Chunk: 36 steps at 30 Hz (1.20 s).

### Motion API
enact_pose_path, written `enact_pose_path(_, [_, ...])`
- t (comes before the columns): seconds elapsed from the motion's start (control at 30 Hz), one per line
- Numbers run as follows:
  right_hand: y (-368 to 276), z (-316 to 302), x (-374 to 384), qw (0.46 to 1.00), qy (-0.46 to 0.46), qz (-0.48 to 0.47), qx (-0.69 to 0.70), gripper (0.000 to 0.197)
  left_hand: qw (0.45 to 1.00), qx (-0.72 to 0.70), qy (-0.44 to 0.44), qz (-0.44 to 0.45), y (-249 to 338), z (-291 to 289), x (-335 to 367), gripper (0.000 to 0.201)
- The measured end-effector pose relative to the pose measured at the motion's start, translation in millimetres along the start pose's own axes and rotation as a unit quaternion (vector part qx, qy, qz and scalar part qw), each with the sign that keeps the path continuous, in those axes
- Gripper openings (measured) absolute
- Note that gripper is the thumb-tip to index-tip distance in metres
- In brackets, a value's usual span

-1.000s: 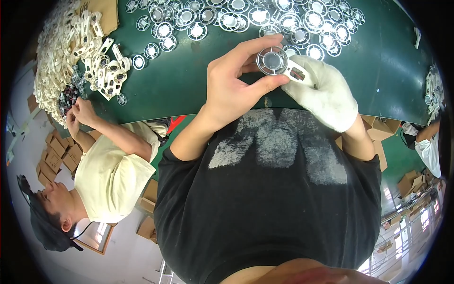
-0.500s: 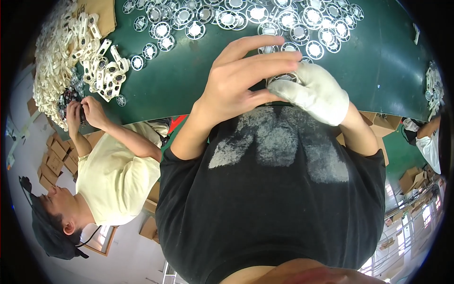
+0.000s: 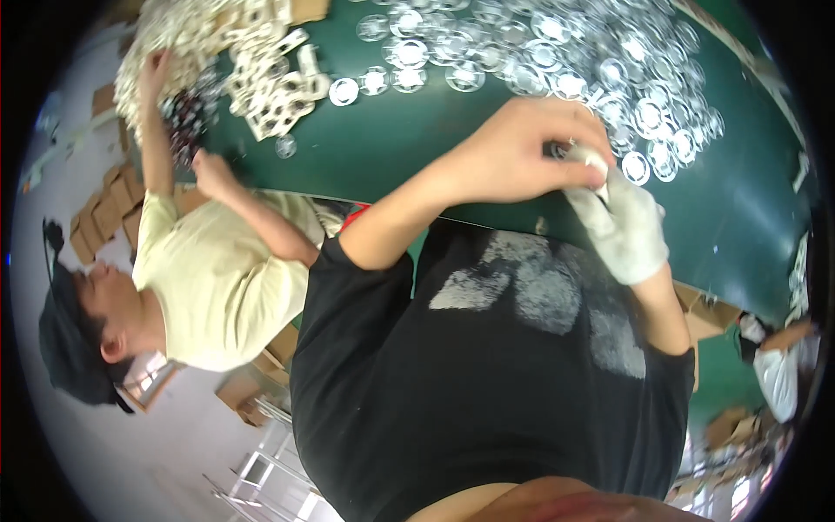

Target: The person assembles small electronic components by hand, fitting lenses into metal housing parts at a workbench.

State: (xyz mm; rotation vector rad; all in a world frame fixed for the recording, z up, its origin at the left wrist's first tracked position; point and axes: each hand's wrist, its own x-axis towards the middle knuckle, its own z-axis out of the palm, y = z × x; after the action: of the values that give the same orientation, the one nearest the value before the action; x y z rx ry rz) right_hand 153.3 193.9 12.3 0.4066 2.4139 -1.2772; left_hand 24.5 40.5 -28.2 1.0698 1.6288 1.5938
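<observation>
My bare left hand curls over from the left, its thumb and fingers closed about a small round disc with a clear rim. My right hand, in a white glove, grips the same disc from below, fingertips against the left hand's. Most of the disc is hidden by the fingers, and motion blurs it. Just beyond both hands lies a wide heap of clear and silvery spoked discs on the green table.
At the left, a person in a pale yellow shirt reaches into a pile of cream-coloured parts and a small dark heap. More cream parts lie nearer. Cardboard boxes stand below the table at right.
My view has swung, so the table's contents sit differently. Both hands have moved right and closed tighter around the disc; the left fingers were stretched out before. The other person's far hand reached further out.
</observation>
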Motion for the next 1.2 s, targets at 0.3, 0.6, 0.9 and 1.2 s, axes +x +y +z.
enact_pose_path(0.3, [19.8, -1.1, -10.1, 0.984, 0.113, -0.09, 0.109, 0.041, 0.94, 0.01, 0.335, -0.062, -2.0, -126.2, 86.3, 0.052])
enact_pose_path(0.6, [25.1, 4.3, -8.7, 0.982, 0.051, -0.177, 0.05, 0.035, 0.582, 0.68, 0.401, -0.198, -81.0, -287.0, 1.7, 0.037])
enact_pose_path(0.9, [24.6, 7.7, -3.6, 0.955, 0.117, -0.272, 0.016, 0.037, 0.711, 0.526, 0.467, -0.015, -17.2, -218.0, 15.2, 0.041])
enact_pose_path(1.2, [6.1, 18.3, 10.5, 0.917, 0.295, -0.255, -0.088, 0.07, 0.955, 0.183, 0.204, -0.11, 21.2, -14.9, -2.5, 0.032])
